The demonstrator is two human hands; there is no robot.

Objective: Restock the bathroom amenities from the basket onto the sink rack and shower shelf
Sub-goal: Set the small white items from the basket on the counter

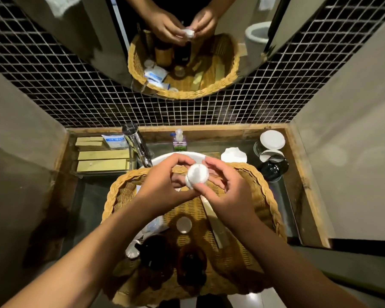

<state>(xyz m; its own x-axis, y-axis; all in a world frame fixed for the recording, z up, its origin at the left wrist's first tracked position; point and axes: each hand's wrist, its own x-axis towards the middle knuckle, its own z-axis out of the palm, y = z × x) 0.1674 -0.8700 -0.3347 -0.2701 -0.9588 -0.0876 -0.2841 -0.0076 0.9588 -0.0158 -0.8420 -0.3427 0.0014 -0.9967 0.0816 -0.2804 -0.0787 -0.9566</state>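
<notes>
A woven basket (262,192) sits over the white sink (165,157). Above its far half, my left hand (162,185) and my right hand (225,192) together pinch a small round white packet (197,175). Inside the basket lie another round white packet (183,224), dark brown bottles (156,250), a plastic-wrapped item (153,226) and a long tan box (216,225). The clear sink rack (129,170) at the left holds tan boxes (102,155) and a white sachet (115,140).
A chrome tap (138,144) stands between rack and sink. A small soap dispenser (179,141) is at the back. Covered cups (272,152) and a white folded item (233,154) sit on the right. The mirror (182,52) hangs over black mosaic tile.
</notes>
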